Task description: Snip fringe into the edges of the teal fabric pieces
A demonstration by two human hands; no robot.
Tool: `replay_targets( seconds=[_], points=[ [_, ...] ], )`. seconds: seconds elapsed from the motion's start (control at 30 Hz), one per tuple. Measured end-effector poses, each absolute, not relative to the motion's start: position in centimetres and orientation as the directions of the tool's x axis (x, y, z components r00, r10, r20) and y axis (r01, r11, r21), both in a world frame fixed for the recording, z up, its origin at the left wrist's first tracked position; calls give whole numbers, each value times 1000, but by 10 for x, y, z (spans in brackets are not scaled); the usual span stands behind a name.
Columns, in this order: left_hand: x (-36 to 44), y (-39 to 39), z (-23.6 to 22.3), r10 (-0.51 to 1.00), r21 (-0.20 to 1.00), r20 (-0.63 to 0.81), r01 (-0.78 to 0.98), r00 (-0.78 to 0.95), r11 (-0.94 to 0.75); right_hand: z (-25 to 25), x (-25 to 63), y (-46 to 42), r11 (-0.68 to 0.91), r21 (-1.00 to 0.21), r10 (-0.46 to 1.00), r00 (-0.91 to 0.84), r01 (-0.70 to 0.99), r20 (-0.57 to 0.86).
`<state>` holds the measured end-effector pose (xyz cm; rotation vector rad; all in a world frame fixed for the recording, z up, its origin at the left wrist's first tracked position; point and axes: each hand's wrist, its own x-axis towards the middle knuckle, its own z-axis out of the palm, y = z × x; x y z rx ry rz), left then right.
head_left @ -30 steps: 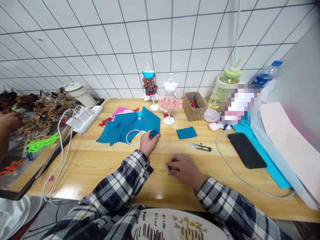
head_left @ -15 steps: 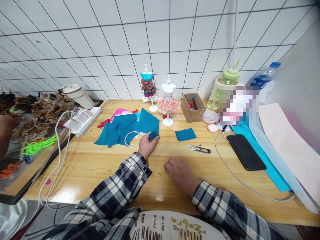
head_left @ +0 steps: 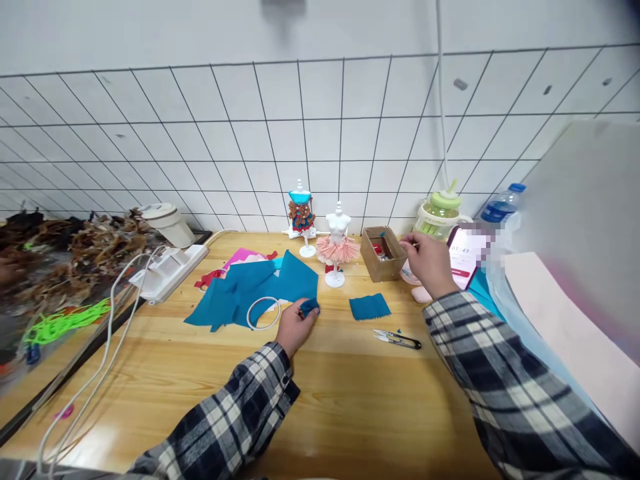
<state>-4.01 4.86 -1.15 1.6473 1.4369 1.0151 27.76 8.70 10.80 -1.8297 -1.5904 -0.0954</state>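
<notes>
My left hand (head_left: 296, 328) rests on the wooden table with its fingers closed around a small folded piece of teal fabric (head_left: 309, 307). Beside it, a white ring (head_left: 249, 316) lies on larger teal fabric sheets (head_left: 260, 283). My right hand (head_left: 429, 261) is stretched to the right rim of a small cardboard box (head_left: 383, 270), over a pink bowl (head_left: 407, 273). Its fingers are bent together; anything between them is too small to make out. Between the hands lie a teal fabric rectangle with a fringed edge (head_left: 370, 307) and thread snips (head_left: 397, 339).
Two small mannequins stand at the back, one in a pink pleated skirt (head_left: 339, 250), one in a brown-trimmed outfit (head_left: 301, 217). A green-lidded bottle (head_left: 440, 213) and a lit phone (head_left: 464, 257) are at right. A power strip (head_left: 173, 273) with cables lies left.
My right hand has moved from the table's front up and right to the box and bowl. The left hand still holds the folded fabric. The view has tilted upward.
</notes>
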Motion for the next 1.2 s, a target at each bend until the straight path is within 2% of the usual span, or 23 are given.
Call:
replay_targets(
  seconds=[0.2,0.33,0.43,0.53,0.63,0.77,0.83,0.9,1.07,1.2],
  points=[
    [-39,49,-14,994,904,89,414,65,-107,88,270,121,-134,-250,930,209,959,304],
    [-38,50,-13,994,909,102,409,-44,-75,85,270,120,-98,-232,935,170,968,312],
    [-37,51,-14,995,923,93,378,-43,-69,85,268,106,-25,-283,894,148,959,422],
    [-37,51,-15,998,942,52,330,19,-56,72,246,67,101,-405,800,168,909,576],
    [-36,51,-14,998,945,52,322,23,-57,41,201,11,182,-586,800,227,790,555],
    [-35,49,-11,997,930,77,360,17,-78,8,150,-38,295,-652,889,50,699,456],
    [-36,47,-9,996,932,76,352,38,-84,6,145,-42,307,-618,893,5,723,449],
    [-37,45,-8,994,931,91,350,60,-106,9,159,-37,254,-553,895,23,793,445],
    [-43,39,-9,986,932,104,332,133,-143,11,238,-30,-32,-398,921,182,917,344],
    [-43,39,-10,985,928,103,342,135,-144,3,282,-35,60,-339,979,11,939,202]
  ],
)
